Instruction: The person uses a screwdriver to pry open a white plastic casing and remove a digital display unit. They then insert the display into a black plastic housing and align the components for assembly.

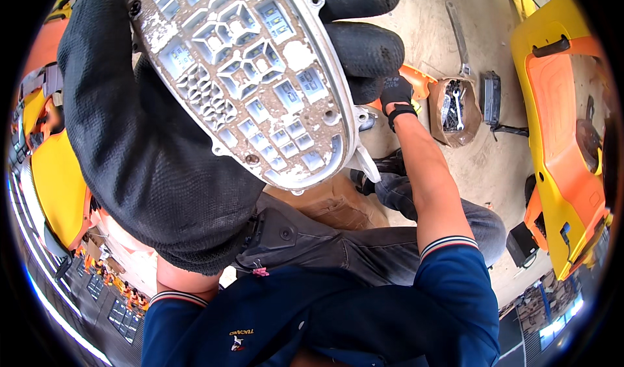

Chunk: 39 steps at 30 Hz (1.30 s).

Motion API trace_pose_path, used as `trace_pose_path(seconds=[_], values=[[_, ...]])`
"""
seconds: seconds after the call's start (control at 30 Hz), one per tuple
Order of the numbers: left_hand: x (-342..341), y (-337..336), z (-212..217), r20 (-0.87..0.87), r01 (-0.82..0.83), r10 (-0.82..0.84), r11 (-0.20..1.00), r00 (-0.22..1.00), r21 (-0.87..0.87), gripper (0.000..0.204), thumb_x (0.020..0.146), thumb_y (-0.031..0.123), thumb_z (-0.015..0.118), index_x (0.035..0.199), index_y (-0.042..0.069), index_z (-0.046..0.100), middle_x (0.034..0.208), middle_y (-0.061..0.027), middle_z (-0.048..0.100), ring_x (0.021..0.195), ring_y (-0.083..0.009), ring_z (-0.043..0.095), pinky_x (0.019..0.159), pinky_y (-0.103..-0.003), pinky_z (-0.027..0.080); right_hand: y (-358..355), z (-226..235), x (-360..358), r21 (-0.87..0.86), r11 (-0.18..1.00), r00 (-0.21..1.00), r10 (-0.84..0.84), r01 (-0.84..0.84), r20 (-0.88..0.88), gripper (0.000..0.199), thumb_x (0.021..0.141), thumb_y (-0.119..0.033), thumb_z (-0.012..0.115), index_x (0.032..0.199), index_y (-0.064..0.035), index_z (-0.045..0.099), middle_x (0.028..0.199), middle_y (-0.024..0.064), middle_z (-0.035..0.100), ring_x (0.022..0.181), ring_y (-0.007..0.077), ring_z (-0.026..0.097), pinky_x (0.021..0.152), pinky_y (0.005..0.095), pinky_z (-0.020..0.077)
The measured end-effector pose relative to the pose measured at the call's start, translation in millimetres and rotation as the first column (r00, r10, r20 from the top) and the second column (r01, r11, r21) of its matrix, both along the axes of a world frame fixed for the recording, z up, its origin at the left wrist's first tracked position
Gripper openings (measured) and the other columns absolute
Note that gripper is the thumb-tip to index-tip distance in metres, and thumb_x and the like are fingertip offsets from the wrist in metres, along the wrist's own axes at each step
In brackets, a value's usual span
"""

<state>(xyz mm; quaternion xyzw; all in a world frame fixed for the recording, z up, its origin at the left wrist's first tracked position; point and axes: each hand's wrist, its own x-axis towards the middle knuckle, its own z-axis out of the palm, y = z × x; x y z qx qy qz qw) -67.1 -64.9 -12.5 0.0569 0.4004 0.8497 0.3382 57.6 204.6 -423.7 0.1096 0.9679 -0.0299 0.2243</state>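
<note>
Left hand [130,126], gloved, grips grey ribbed plastic panel [250,75] close to camera; right hand [395,94] reaches floorward, grip cannot tell.

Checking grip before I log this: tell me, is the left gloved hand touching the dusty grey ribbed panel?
Touching. The head view shows the left hand behind the grey ribbed panel, its black fingertips wrapping the panel's right edge.

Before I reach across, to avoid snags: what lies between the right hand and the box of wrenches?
Head view: only bare concrete floor between right hand and box of wrenches.
</note>
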Motion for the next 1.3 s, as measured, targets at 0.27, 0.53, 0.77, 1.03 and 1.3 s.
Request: trace_pose_path(seconds=[0.27,0.53,0.77,1.03,1.3], values=[[2.5,1.5,1.2,0.022,-0.018,0.018,0.999,1.000,0.029,0.084,0.103,0.060,0.045,0.156,-0.004,0.033,0.139,-0.0198,0.058,0.110,-0.0287,0.066,0.094,-0.042,0.055,-2.9,16.8,1.7,-0.059,0.998,0.999,-0.030,0.029,-0.015,0.017,0.097,-0.017,0.056,0.106,-0.0086,0.067,0.103,0.0162,0.071,0.092,0.0314,0.075,0.073,0.0458,0.0596],[20.9,35.0,-10.0,0.152,-0.154,0.106,0.924,0.983,0.351,0.083,0.103,0.060,0.044,0.151,-0.007,0.037,0.136,-0.0260,0.056,0.111,-0.0328,0.063,0.095,-0.044,0.054,1.0,50.6,15.7,-0.229,0.969,0.994,0.107,-0.098,0.027,0.018,0.094,-0.023,0.062,0.105,-0.0089,0.066,0.102,0.0184,0.070,0.095,0.0347,0.072,0.079,0.0481,0.0574],[25.2,49.6,12.6,0.143,-0.176,0.183,0.983,0.973,-0.058,0.075,0.107,0.059,0.031,0.137,-0.008,0.050,0.118,-0.0294,0.068,0.097,-0.0338,0.074,0.089,-0.044,0.061,0.3,100.8,8.3,-0.708,0.706,0.970,-0.162,-0.013,-0.179,0.016,0.090,-0.015,0.058,0.100,-0.0037,0.064,0.096,0.0242,0.070,0.095,0.0414,0.068,0.083,0.0510,0.0530],[40.7,64.2,-9.0,0.170,0.023,-0.052,0.985,0.984,0.168,0.076,0.107,0.061,0.035,0.135,-0.007,0.052,0.120,-0.0272,0.067,0.102,-0.0335,0.072,0.094,-0.045,0.059,6.0,283.1,1.1,-0.678,0.735,0.902,-0.297,0.006,-0.312,0.015,0.092,-0.017,0.063,0.098,-0.0032,0.059,0.075,0.0156,0.064,0.065,0.0258,0.064,0.062,0.0386,0.0500],[49.6,67.3,-13.5,0.090,0.222,-0.252,0.941,0.964,0.257,0.068,0.109,0.056,0.034,0.137,-0.003,0.050,0.122,-0.0229,0.066,0.110,-0.0310,0.070,0.101,-0.044,0.055,-8.7,412.4,35.2,-0.934,0.340,0.677,-0.714,0.112,-0.179,0.012,0.093,-0.010,0.067,0.101,-0.0017,0.064,0.082,0.0013,0.063,0.064,0.0073,0.058,0.055,0.0246,0.0500]])
